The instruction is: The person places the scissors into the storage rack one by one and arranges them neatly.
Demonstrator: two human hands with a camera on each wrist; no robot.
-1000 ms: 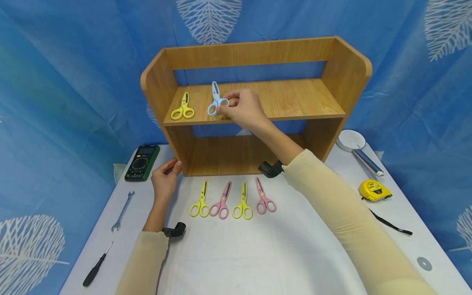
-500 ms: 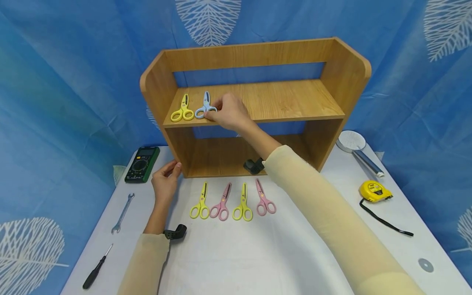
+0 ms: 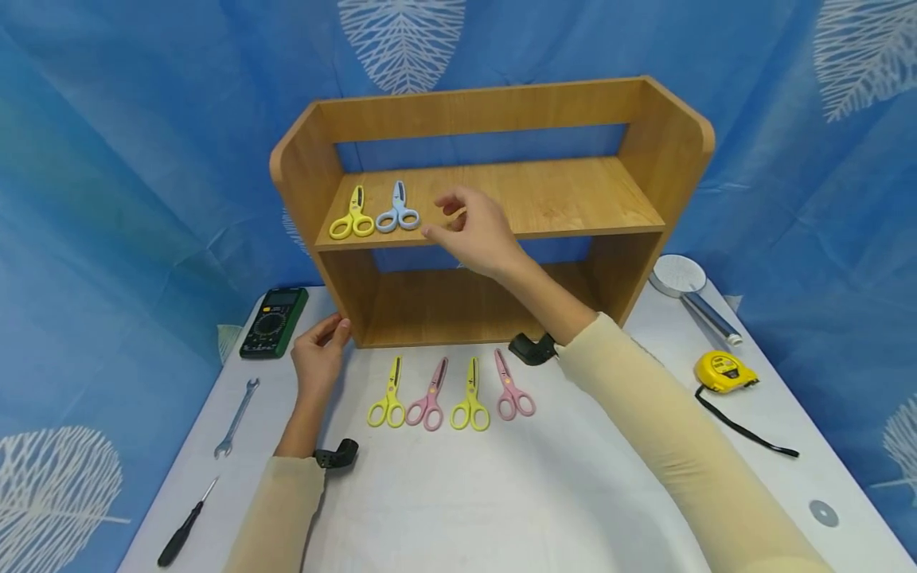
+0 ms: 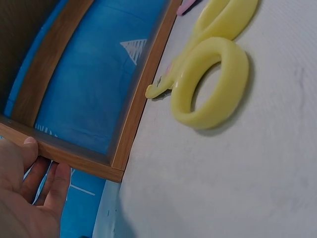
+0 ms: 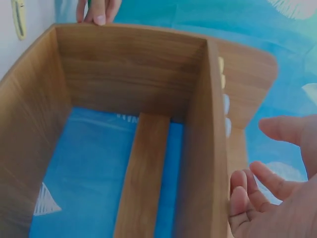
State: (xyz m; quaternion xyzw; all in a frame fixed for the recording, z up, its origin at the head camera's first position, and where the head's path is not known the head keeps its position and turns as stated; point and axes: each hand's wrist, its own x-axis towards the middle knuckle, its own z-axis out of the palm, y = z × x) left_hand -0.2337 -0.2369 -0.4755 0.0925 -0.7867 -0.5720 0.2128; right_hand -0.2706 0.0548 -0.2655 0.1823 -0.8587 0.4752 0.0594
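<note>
Blue scissors (image 3: 397, 208) lie on the upper board of the wooden shelf (image 3: 552, 195), beside yellow scissors (image 3: 353, 215) at its left end. My right hand (image 3: 476, 231) is just right of the blue scissors, with thumb and fingers apart and nothing between them. In the right wrist view, that hand (image 5: 277, 191) is beside the upper board's edge. My left hand (image 3: 320, 358) touches the lower left side of the shelf. Its thumb is at the panel's front edge and its fingers at the outer face, as the left wrist view shows at the hand (image 4: 37, 191).
Before the shelf lie two yellow scissors (image 3: 392, 394) and two pink scissors (image 3: 432, 395) in a row. A multimeter (image 3: 275, 322), wrench (image 3: 236, 418) and screwdriver (image 3: 185, 529) lie left. Right are a magnifying glass (image 3: 705, 314), tape measure (image 3: 723, 372) and washer (image 3: 824, 513).
The right hand moved left and set the blue scissors down beside the yellow pair, then let go and drew back to the right. The left hand stayed at the shelf's side.
</note>
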